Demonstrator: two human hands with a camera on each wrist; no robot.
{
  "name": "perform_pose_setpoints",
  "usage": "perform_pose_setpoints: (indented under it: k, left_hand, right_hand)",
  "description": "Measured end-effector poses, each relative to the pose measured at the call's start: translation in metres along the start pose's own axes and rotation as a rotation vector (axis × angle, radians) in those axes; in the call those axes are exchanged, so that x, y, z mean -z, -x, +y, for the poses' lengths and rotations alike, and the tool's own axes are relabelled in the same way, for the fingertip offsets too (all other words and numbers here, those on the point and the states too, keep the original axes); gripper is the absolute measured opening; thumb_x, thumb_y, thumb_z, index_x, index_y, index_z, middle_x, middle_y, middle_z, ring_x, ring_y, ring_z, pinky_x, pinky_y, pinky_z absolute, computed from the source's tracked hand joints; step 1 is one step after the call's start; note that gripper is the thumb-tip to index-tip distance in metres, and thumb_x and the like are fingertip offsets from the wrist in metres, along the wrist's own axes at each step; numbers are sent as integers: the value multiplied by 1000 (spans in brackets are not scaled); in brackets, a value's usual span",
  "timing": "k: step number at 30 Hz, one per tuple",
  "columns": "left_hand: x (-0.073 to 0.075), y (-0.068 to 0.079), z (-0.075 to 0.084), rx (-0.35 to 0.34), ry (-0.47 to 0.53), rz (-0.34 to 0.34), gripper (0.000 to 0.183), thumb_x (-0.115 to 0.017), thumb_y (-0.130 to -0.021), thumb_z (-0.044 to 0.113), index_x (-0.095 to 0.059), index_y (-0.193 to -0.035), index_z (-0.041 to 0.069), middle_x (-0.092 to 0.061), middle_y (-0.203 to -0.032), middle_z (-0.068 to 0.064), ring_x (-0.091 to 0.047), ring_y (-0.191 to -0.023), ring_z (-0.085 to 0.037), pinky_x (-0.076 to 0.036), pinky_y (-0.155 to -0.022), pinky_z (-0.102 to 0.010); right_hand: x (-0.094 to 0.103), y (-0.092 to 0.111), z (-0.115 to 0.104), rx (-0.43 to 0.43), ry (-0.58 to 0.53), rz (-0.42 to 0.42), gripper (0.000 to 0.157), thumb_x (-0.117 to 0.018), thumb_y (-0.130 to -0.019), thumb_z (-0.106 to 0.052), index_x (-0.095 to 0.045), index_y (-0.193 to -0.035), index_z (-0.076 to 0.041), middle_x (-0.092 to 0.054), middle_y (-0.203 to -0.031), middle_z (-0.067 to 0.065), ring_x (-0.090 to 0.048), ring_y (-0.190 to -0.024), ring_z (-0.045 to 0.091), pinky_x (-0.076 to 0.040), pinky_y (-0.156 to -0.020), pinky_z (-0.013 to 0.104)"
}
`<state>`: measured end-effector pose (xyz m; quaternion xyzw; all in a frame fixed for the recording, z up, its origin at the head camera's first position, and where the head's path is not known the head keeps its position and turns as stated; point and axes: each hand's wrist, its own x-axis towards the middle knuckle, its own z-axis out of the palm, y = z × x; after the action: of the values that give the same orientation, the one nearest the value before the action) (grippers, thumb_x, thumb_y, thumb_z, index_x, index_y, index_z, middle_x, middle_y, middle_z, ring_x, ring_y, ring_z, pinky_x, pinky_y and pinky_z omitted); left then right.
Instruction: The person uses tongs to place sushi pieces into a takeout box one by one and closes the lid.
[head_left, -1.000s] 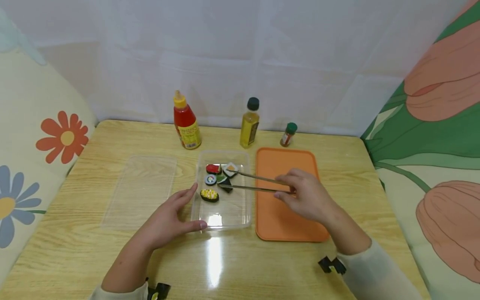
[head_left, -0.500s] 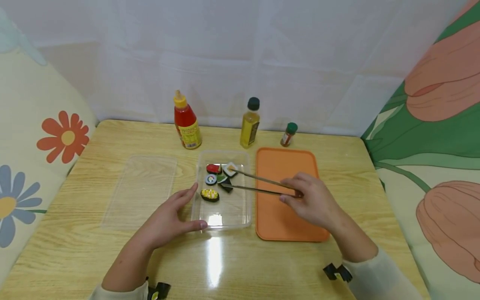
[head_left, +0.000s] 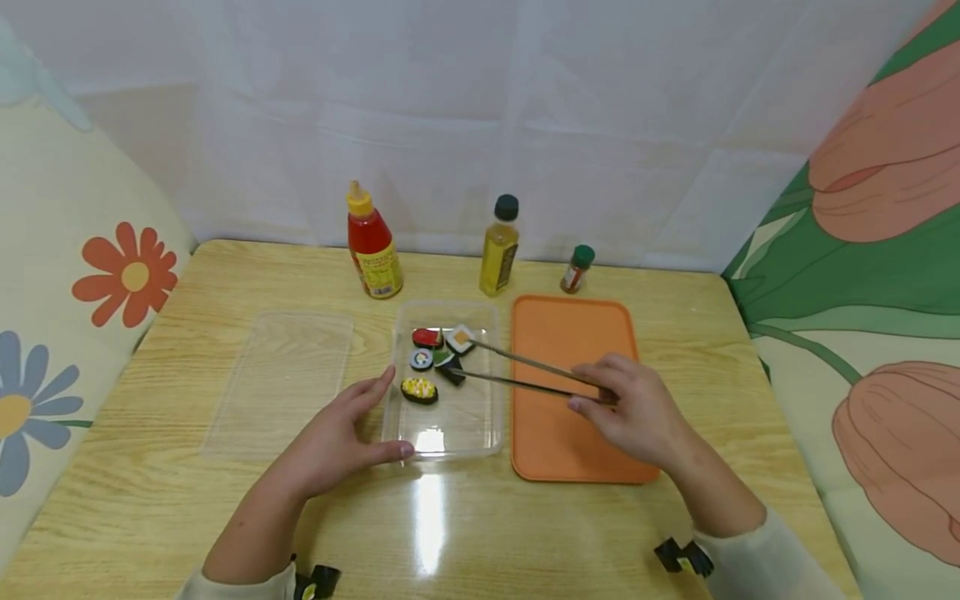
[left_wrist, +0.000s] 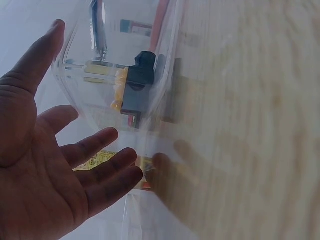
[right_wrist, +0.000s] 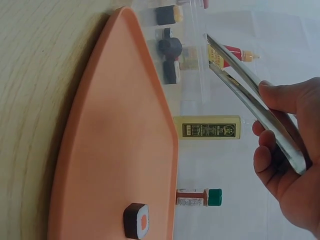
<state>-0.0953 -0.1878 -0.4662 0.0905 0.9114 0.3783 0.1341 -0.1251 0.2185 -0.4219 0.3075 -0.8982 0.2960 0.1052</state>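
Tongs (right_wrist: 270,122) and right hand (head_left: 633,408) have drawn back slightly rightward over the orange tray (head_left: 555,333) since a second ago; the left hand (head_left: 337,437) stays put. Right thumb and fingers pinch the tongs, whose tips stand apart above the clear container (head_left: 472,425). Left fingers are spread, forefinger and thumb at that container's left wall and near corner. Past those fingertips, inside it, lie a red-topped piece (head_left: 427,337), a white roll (head_left: 461,338) with orange centre, a blue-rimmed roll (head_left: 422,359), a dark piece (head_left: 453,372) and, near the forefinger, a yellow-topped piece (head_left: 418,390). Lower than the right fingers, the tray bears a black-wrapped roll (right_wrist: 136,221).
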Motion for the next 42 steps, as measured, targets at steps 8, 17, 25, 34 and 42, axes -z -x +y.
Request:
perform_pose_setpoints:
  k: [8, 17, 25, 34, 42]
  left_hand:
    - [0, 0, 1, 6, 3, 0, 111, -86, -79, 57, -27, -166, 25, -36, -161, -19, -35, -145, -51, -30, -113, -71]
    - [0, 0, 0, 12, -3, -5, 111, -86, -79, 58, -26, -166, 26, -36, -162, -19, -35, -145, -50, -31, -113, -71]
    - [0, 0, 0, 12, -2, -3, 111, -86, -78, 59, -26, -166, 27, -37, -161, -19, -35, -145, -50, -31, -113, -71]
    - [0, -1, 1, -4, -2, -3, 112, -84, -78, 63, -26, -166, 26, -38, -160, -20, -37, -144, -51, -32, -113, -70]
    - [1, 0, 0, 10, 5, -5, 112, -85, -77, 62, -27, -166, 25, -37, -161, -20, -35, -145, -51, -30, -113, -71]
  right_hand:
    - [0, 13, 6, 0, -32, 39, 34, -86, -86, -14, -77, -119, -8, -61, -89, -5, -47, -69, 6, -43, -56, 24]
    - [0, 28, 14, -3, -51, 103, 38, -89, -82, -10, -77, -118, -7, -61, -90, -9, -50, -72, 5, -45, -58, 24]
    - [2, 39, 18, -21, -108, 137, 39, -89, -80, -3, -77, -116, -6, -67, -98, -6, -57, -73, 5, -47, -61, 15]
    - [4, 53, 19, -65, -117, 187, 39, -89, -77, 2, -78, -114, -5, -69, -98, -3, -54, -70, 6, -45, -59, 16]
    - [9, 62, 21, -82, -60, 240, 45, -92, -73, 1, -78, -115, -8, -67, -94, -6, -52, -69, 7, -40, -56, 15]
